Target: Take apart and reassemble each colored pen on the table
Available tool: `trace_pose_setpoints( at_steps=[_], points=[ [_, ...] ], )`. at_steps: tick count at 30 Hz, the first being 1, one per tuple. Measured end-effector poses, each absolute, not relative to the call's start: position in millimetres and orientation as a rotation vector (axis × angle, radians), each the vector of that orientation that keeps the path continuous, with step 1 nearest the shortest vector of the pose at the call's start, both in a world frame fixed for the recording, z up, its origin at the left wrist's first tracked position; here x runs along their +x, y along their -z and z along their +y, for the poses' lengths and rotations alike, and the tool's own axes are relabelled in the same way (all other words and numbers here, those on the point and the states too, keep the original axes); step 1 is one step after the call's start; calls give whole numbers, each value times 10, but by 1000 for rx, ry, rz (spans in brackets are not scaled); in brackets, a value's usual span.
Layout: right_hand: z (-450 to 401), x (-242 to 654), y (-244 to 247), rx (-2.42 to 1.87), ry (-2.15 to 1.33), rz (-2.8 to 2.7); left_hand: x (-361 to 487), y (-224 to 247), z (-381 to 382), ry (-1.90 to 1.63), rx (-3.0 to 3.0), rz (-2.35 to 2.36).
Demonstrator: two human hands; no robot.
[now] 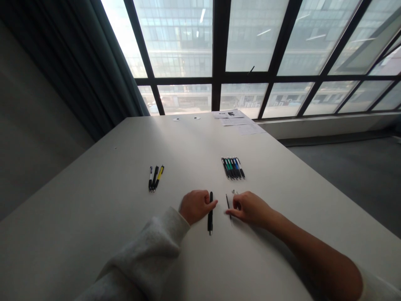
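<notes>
Here, pens (233, 168) on white table (94, 196), big window (178, 42), curtain (103, 83)

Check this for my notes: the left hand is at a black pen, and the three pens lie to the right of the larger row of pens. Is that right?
Not quite: the head view shows the three pens lying to the left of the larger row of pens, not the right. The left hand is at the black pen, as you said.

One black pen (210, 213) as landmark. One thin black refill (227, 201) just right of it. Three pens (156, 178) left, about six pens (233, 168) beyond. Farther beyond: three paper sheets (238, 120), two small discs (186, 118).
</notes>
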State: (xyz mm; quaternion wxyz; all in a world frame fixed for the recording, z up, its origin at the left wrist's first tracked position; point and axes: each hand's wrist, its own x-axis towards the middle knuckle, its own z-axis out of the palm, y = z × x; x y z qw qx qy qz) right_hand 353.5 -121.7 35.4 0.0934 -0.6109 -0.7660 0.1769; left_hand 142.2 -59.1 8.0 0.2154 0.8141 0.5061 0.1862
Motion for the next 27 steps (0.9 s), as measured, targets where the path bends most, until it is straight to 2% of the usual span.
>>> trace_pose_setpoints(
  at_steps=[14,18,22,24,27],
  points=[
    [-1395,3404,-437,-1889,-562,-2450,1315,-36,-396,-806,1643,974],
    [-1341,3510,-544,-1683,-867,-2324,1349,-53,-407,-864,1542,848],
    [-1255,3601,-950,-1393,-1332,-1798,1400,-199,-494,-905,1514,728],
    [-1226,3593,-1189,-1193,-1324,-1592,1418,-312,-567,-899,1518,662],
    [-1204,3518,-1442,-936,-1123,-1462,1432,-499,-701,-872,1540,564]
  ],
)
